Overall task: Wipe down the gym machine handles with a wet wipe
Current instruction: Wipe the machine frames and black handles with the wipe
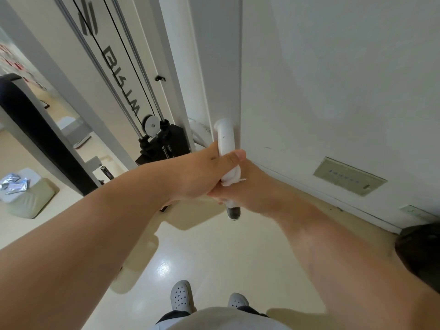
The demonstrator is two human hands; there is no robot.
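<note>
The left hand (202,172) is wrapped tight around the middle of a smooth white tube-shaped machine handle (226,139), thumb across the front. Just below it, touching it, the right hand (240,189) is closed around the same handle with a bunched white wet wipe (232,178) squeezed between the fingers and the tube (only a crumpled bit of the wipe peeks out).

The handle stands nearly upright, close beside the white wall (333,79). Its top end flares out into a small round lip. Its bottom end sticks out under the right hand and has a dark shiny cap (233,211).

Behind the handle stands the white gym machine frame (181,67), with thin black cables (126,55), a round grey pulley (151,127) and a black weight stack (166,146). Below is a shiny cream floor (214,253), and two grey clogs with holes (181,296) stand on it. Far left, a pale green cushion (28,198) holds silvery packets (14,184).
</note>
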